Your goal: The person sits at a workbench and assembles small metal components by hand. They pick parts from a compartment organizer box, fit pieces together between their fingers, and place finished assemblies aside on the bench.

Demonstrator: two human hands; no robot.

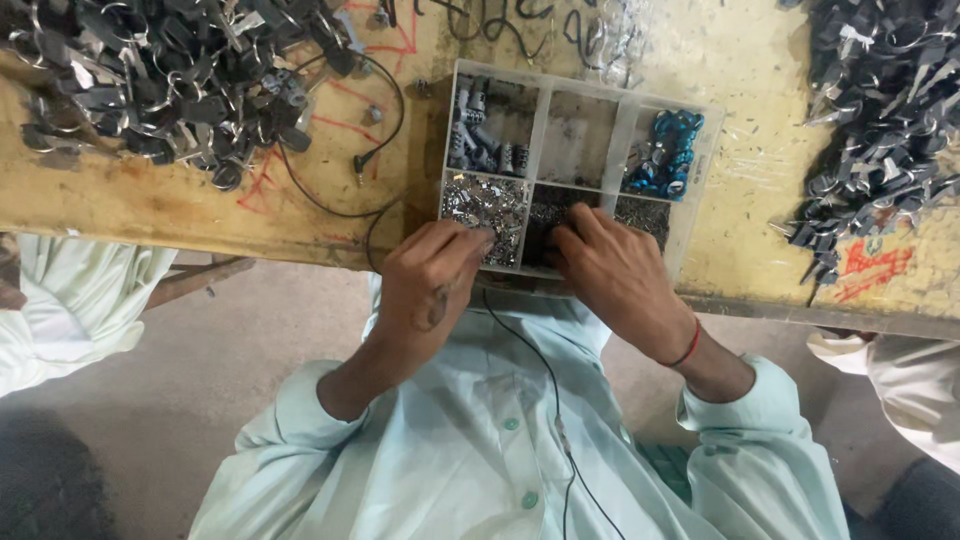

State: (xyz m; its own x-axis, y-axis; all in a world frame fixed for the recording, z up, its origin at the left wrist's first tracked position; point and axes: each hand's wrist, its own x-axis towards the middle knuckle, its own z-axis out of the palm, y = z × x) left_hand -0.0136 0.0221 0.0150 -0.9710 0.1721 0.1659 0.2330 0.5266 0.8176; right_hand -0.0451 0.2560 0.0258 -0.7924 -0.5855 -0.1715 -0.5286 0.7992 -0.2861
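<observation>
A clear plastic parts tray [616,128] with several compartments lies at the near edge of a yellow workbench [150,200]. My left hand [430,275] hovers over the near-left compartment of small shiny metal bits [480,200], fingers curled as if pinching something too small to see. My right hand [615,270] rests on the near-middle compartment of dark small parts [545,212], fingers bent down into it. Blue rings [665,155] fill the far-right compartment, and grey cylindrical pieces [480,135] the far-left one.
Heaps of dark metal clips lie at the bench's far left [170,70] and right [880,110]. A black cable [380,120] loops across the bench, and a second thin wire runs down my shirt. Other people's pale sleeves show at the left [70,300] and right [900,370].
</observation>
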